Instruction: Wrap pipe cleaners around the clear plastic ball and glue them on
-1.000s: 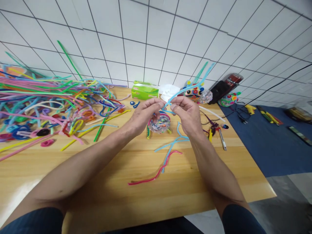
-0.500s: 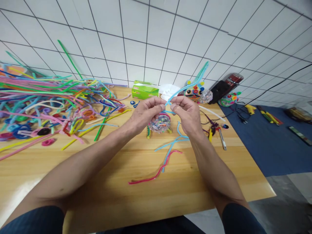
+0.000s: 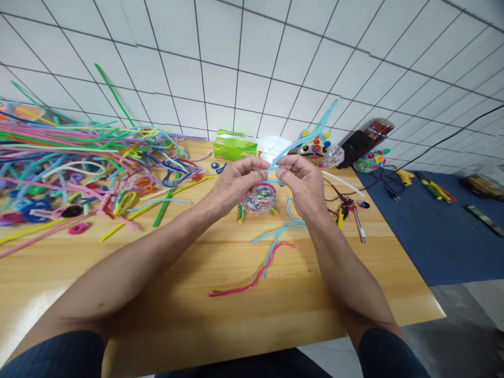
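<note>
Both my hands meet over the middle of the table, pinching light blue pipe cleaners whose long ends rise to the upper right. My left hand closes thumb against fingers on them from the left. From the right, my right hand pinches them close by, fingertips nearly touching the left ones. Just below the fingertips sits a clear round ball filled with colourful bits, with a red rim on top. More light blue pipe cleaners and a wavy red pipe cleaner lie nearer me.
A large tangle of coloured pipe cleaners covers the left side. Behind stand a green tissue pack, a decorated figure and a dark red bottle. At right are a pen, a black cable and a blue mat.
Hardly anything differs. My hands keep the same pinch in the same place, and the view has shifted very slightly.
</note>
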A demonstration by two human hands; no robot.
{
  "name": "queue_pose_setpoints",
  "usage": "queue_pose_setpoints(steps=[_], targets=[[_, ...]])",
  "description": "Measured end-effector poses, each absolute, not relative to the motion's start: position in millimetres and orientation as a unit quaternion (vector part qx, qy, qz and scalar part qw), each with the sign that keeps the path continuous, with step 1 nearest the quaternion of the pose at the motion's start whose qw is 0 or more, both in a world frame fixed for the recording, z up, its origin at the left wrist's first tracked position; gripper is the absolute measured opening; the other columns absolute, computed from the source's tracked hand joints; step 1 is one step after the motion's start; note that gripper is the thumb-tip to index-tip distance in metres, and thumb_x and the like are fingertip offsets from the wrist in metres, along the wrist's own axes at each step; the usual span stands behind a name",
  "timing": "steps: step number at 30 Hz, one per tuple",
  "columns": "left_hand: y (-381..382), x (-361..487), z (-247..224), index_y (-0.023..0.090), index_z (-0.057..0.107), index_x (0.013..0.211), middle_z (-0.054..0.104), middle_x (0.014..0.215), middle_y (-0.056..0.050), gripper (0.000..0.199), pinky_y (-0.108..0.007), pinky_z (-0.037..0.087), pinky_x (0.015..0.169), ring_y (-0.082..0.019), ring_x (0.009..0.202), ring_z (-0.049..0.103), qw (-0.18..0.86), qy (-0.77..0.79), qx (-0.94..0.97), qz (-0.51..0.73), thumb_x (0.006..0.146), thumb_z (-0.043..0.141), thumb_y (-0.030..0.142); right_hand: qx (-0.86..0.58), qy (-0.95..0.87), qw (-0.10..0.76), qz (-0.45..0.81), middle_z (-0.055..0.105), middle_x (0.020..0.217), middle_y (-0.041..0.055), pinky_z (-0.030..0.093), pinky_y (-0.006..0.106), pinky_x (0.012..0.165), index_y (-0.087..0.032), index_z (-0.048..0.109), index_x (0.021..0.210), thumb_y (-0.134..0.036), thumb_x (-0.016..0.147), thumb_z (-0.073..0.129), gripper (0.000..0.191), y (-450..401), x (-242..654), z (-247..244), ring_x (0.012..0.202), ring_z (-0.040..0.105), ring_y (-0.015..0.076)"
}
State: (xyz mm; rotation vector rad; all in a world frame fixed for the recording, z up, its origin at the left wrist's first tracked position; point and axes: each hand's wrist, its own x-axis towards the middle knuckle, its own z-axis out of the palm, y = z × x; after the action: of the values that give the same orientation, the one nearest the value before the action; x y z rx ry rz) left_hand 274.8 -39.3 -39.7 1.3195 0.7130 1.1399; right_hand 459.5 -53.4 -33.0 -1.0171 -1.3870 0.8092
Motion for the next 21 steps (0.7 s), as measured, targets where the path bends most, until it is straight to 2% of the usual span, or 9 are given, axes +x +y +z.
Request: queue_pose_setpoints(steps=[21], targets=[[-39.7,271.3,-35.3,0.020,0.073,0.078,0.062,0.066,0.002,0.021,-0.026,0.040,0.059,-0.012,0.062,0.051,0.517,0.279,0.635,0.501,0.084,0.082,0.038,-0.433,-0.632,0.549,0.333,0.068,0.073,-0.0042,0.053,0.029,0.062,-0.025,0.076,0.088,-0.028,0.075,0.075,0.013,-58.1,459.5,-27.2,0.068,0.061,0.0140]])
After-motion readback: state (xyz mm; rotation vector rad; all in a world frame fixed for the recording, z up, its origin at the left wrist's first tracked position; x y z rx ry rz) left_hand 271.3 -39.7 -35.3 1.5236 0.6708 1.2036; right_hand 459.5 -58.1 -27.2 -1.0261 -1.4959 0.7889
